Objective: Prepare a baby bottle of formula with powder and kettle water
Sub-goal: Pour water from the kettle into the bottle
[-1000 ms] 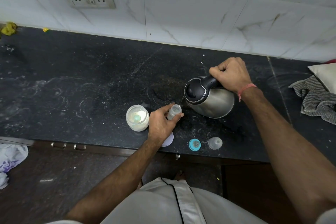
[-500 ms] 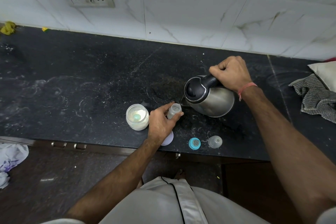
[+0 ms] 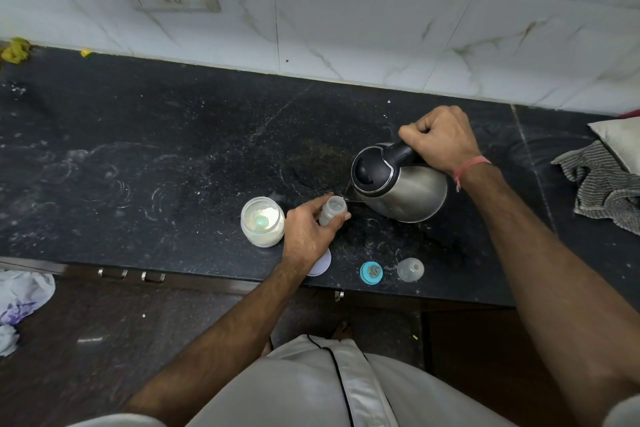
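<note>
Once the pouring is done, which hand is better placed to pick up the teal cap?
Probably the left hand. It holds the bottle close to the teal cap at the counter's front edge, while the right hand grips the kettle farther back.

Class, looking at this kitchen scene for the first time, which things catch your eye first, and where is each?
The steel kettle, right of centre on the dark counter, is tipped by the right hand toward the small bottle that the left hand holds. Left of it stands an open jar of white powder; a striped cloth lies at the far right.
</note>
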